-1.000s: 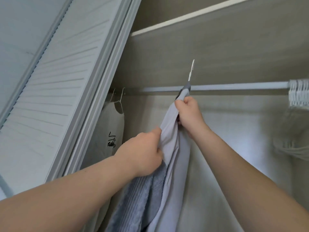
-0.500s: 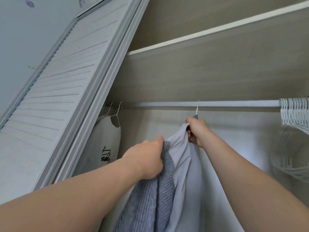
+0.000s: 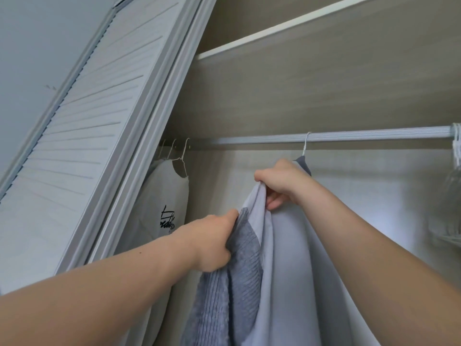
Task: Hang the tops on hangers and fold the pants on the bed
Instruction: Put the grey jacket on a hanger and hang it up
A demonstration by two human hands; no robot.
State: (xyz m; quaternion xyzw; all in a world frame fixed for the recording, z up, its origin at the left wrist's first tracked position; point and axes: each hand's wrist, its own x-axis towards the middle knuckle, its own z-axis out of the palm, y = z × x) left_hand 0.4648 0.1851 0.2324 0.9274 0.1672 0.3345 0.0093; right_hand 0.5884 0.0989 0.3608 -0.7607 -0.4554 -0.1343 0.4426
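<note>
A pale lilac top (image 3: 294,270) with a grey ribbed part (image 3: 239,265) hangs from a white hanger (image 3: 305,143) whose hook sits over the closet rail (image 3: 361,136). My right hand (image 3: 282,183) grips the top's shoulder just below the hook. My left hand (image 3: 212,242) grips the ribbed fabric lower and to the left. The hanger's body is hidden inside the cloth.
A white top with a black print (image 3: 164,203) hangs on hangers at the rail's left end. Several empty white hangers (image 3: 456,156) crowd the right end. A louvred closet door (image 3: 82,136) stands at the left, and a shelf (image 3: 299,26) runs above the rail.
The hanger's hook went from above the rail to resting on it. My right hand slid from the hanger's neck to the top's shoulder, and the view tilted up.
</note>
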